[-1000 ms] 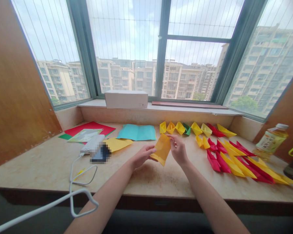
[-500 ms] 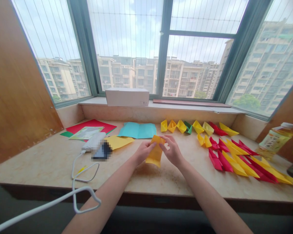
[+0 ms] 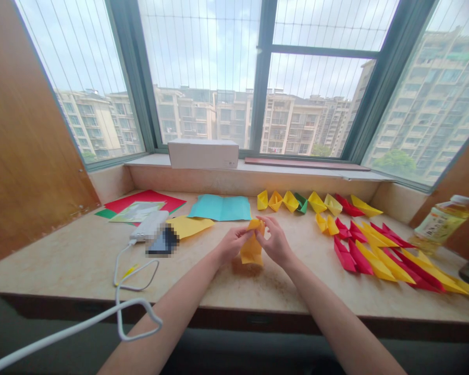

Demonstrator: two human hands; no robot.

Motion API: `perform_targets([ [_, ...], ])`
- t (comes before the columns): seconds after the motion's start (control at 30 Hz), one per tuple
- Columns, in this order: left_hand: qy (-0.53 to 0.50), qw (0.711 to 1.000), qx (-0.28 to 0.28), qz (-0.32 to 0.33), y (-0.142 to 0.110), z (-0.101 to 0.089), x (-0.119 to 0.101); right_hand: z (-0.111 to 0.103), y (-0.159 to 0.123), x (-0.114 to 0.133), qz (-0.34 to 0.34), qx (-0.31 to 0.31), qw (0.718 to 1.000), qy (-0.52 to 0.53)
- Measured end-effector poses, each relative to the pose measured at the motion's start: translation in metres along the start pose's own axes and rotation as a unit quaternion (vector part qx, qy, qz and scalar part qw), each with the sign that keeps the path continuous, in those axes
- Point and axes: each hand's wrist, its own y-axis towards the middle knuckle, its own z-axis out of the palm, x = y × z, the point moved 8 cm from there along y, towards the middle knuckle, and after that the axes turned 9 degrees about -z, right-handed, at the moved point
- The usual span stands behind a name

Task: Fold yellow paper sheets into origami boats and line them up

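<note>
Between my two hands is a folded piece of yellow-orange paper [image 3: 251,253], its lower part hanging down just over the counter. My left hand [image 3: 234,244] pinches its upper left side, thumb toward the middle. On the upper right, my right hand [image 3: 272,238] grips the same paper with thumb and fingers. The top of the paper is bent between the fingertips, which hide part of it. Behind my hands lies a creased light-blue sheet [image 3: 219,207], and a yellow sheet [image 3: 189,226] rests to the left of them.
Folded paper boats, yellow [image 3: 316,202], green [image 3: 301,203] and red [image 3: 349,205], line the back right, with more at right. A drink bottle [image 3: 440,224] stands beyond. At left are a white power bank [image 3: 150,227], its cable [image 3: 140,302] and red paper [image 3: 152,198].
The paper's top is now bent and gathered between my fingertips, and it looks narrower. My left hand has shifted slightly right, closer to my right hand.
</note>
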Motion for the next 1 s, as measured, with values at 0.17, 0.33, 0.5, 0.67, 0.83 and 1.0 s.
perform_targets([
  [0.17, 0.016, 0.999, -0.028, 0.016, 0.001, -0.005, -0.001, -0.005, 0.0, -0.002, 0.017, -0.033, 0.999, 0.015],
  [0.33, -0.004, 0.996, -0.083, -0.014, 0.003, -0.019, 0.008, -0.006, -0.002, -0.009, 0.08, -0.04, 0.995, 0.046],
  [0.5, -0.026, 0.993, -0.11, -0.02, 0.003, -0.026, 0.007, -0.004, -0.004, -0.017, 0.118, -0.049, 0.987, 0.096],
  [0.67, -0.034, 0.989, -0.141, -0.008, 0.004, -0.034, 0.007, 0.002, -0.001, -0.015, 0.111, -0.046, 0.972, 0.203],
  [0.83, -0.046, 0.99, -0.136, -0.01, 0.005, -0.034, 0.01, 0.005, 0.002, -0.01, 0.094, -0.042, 0.964, 0.246],
  [1.0, -0.063, 0.993, -0.094, -0.02, 0.004, -0.025, 0.009, 0.009, -0.002, -0.015, 0.105, -0.028, 0.971, 0.213],
])
